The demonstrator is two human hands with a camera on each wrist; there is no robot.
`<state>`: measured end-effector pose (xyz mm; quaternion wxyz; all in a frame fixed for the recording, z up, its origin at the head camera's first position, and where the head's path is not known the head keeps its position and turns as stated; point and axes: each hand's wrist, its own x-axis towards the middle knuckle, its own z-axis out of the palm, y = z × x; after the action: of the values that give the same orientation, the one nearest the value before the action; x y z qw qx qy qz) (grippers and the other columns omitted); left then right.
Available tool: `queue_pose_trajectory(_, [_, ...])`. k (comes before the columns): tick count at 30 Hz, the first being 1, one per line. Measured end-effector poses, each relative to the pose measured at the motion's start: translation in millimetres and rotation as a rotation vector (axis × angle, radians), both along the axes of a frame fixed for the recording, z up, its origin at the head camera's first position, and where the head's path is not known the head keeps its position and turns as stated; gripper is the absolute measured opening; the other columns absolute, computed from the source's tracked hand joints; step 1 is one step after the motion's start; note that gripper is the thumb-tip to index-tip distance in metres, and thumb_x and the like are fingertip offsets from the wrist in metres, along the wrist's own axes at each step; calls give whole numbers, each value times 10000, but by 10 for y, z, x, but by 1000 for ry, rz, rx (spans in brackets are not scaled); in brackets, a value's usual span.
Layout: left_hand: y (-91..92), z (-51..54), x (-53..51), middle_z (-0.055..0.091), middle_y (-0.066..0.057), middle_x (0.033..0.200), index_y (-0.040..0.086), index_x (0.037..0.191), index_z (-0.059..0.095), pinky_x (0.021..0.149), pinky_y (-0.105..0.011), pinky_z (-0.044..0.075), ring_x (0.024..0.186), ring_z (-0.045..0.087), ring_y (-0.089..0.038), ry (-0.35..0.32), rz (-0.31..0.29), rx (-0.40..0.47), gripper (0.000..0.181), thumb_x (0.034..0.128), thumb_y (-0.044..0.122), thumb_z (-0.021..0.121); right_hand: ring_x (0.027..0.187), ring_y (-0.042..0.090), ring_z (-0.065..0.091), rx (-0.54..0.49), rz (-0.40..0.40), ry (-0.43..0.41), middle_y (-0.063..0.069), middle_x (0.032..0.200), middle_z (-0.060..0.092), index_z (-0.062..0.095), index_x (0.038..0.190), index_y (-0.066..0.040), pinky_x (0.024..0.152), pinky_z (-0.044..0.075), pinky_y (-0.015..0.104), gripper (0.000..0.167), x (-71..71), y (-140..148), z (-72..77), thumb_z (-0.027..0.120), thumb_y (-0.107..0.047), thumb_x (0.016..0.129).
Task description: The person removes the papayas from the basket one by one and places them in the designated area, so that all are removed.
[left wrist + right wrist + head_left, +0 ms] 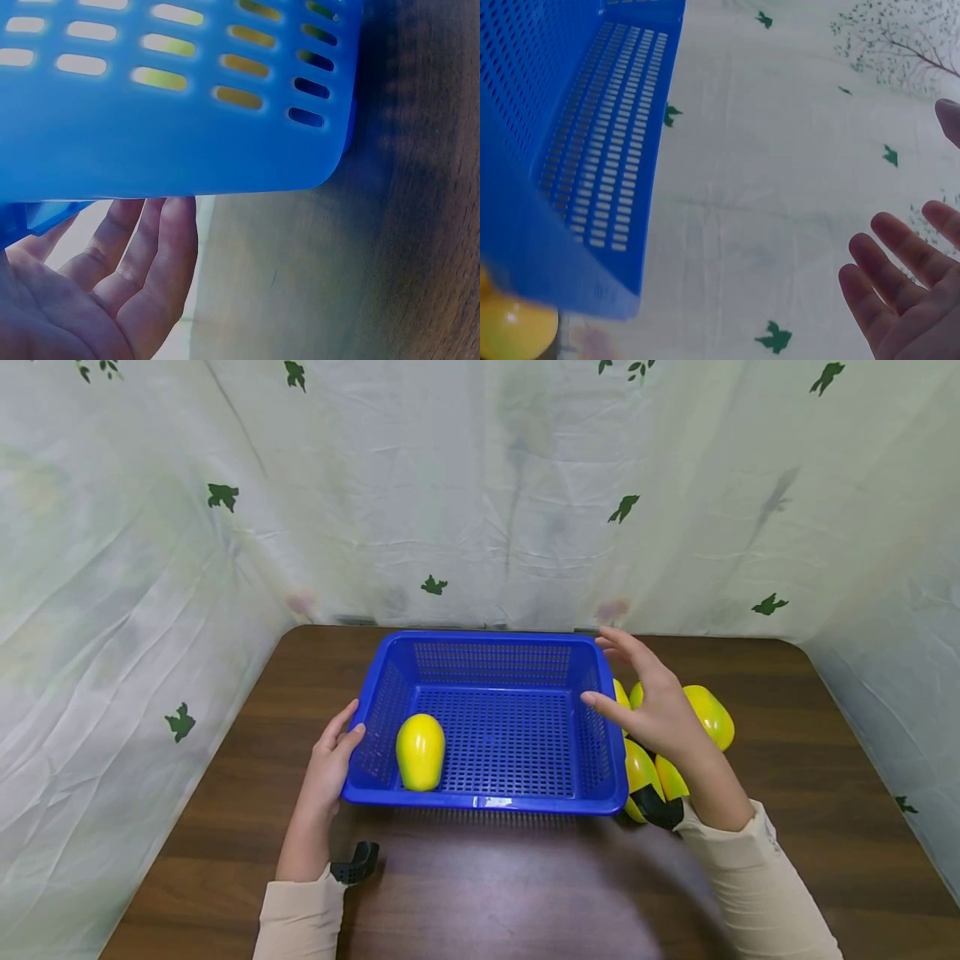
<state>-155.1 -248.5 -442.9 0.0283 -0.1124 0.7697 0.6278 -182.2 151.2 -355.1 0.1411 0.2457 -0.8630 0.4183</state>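
Note:
A blue plastic basket (491,802) with slotted walls stands on the table in the head view. One yellow mango (421,752) stands inside it at the near left. My left hand (333,760) holds the basket's left side at the rim. The left wrist view shows the fingers (169,255) reaching to the edge of the slotted side wall. My right hand (656,706) hovers by the right rim, thumb and fingers spread, holding nothing. Under and beside it, several yellow mangoes (708,717) sit right of the basket, partly hidden by the hand and basket wall.
Brown wooden tabletop (480,885) extends in front of the basket and to both sides. A pale curtain (480,510) with green leaf and bird shapes surrounds the table at the back and sides. Black straps (356,864) sit at both wrists.

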Motion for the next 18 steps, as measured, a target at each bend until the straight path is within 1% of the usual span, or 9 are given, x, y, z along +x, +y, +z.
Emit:
queue_pose_trajectory(4, [2, 3, 3, 417, -156, 1242, 317, 1413, 271, 769, -293, 460, 1013, 464, -288, -1, 4, 3, 499, 940, 413, 398, 1183, 206, 404, 3, 54, -14, 9, 1326, 422, 318, 1390, -241, 954, 327, 452, 714, -61, -141, 14, 700, -270, 788])
queue_pose_trajectory(10, [1, 0, 0, 424, -158, 1224, 312, 1413, 272, 748, -280, 471, 991, 474, -283, 0, 6, 7, 496, 943, 402, 400, 1195, 216, 391, 45, 96, -62, 9, 1340, 406, 302, 1396, -234, 943, 324, 478, 705, -155, -320, 26, 668, -345, 804])
queue_pose_trajectory(12, [1, 2, 0, 425, -159, 1221, 313, 1413, 272, 746, -281, 472, 986, 476, -282, -1, 6, 9, 496, 943, 401, 400, 1194, 207, 389, 57, 113, -60, 8, 1338, 409, 296, 1397, -243, 950, 321, 465, 703, -195, -371, 21, 661, -359, 806])
queue_pose_trajectory(16, [0, 4, -1, 425, -160, 1218, 315, 1414, 270, 742, -281, 472, 980, 478, -280, -3, 6, 13, 496, 943, 402, 399, 1185, 192, 395, 72, 159, -49, -2, 1333, 414, 300, 1395, -216, 957, 321, 432, 701, -285, -472, 7, 654, -368, 810])
queue_pose_trajectory(18, [-1, 3, -2, 425, -157, 1220, 317, 1414, 269, 741, -279, 472, 980, 478, -278, -5, 8, 12, 497, 942, 406, 398, 1183, 206, 401, 81, 182, -54, 0, 1330, 416, 301, 1393, -213, 954, 326, 425, 700, -325, -527, 0, 651, -377, 809])
